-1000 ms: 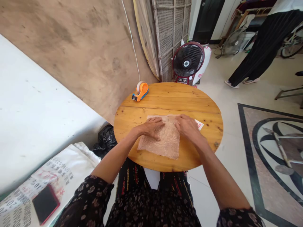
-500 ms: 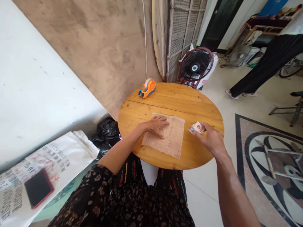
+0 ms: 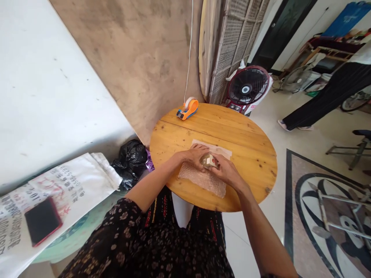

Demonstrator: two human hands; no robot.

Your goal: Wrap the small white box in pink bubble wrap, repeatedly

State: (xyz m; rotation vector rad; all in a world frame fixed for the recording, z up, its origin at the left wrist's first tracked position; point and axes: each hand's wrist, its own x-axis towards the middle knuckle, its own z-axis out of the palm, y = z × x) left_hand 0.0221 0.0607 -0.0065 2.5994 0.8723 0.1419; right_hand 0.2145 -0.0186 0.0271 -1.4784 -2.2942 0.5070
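both forearms reach forward from a dark flowered dress and meet over the near middle of the round wooden table (image 3: 255,154). the left hand (image 3: 194,154) lies palm down on the sheet of bubble wrap (image 3: 204,180), its fingers curled in toward the small box (image 3: 209,160). the right hand (image 3: 227,172) comes in from the right, wrist low, thumb and fingers closed around the box and holding it over the wrap, near its far half. the two hands touch or nearly touch at the box.

whether the left hand also grips the box or only steadies it cannot be told, as the fingers overlap there. only the top of the box shows, pale with a red mark; its print is too small to read. whether it rests on the wrap or hangs just above it is unclear. the hands hide the middle of the wrap, and the right elbow is cut off at the lower edge.

half a second ago the right hand held the box off to the right of the wrap, over bare wood, while the left hand pressed flat on the sheet. now the box has come over the wrap and the left fingers have curled up to it. the orange tape dispenser (image 3: 188,109) stays at the far edge of the table, well apart from the hands, and the fan (image 3: 245,88) stands on the floor beyond it.
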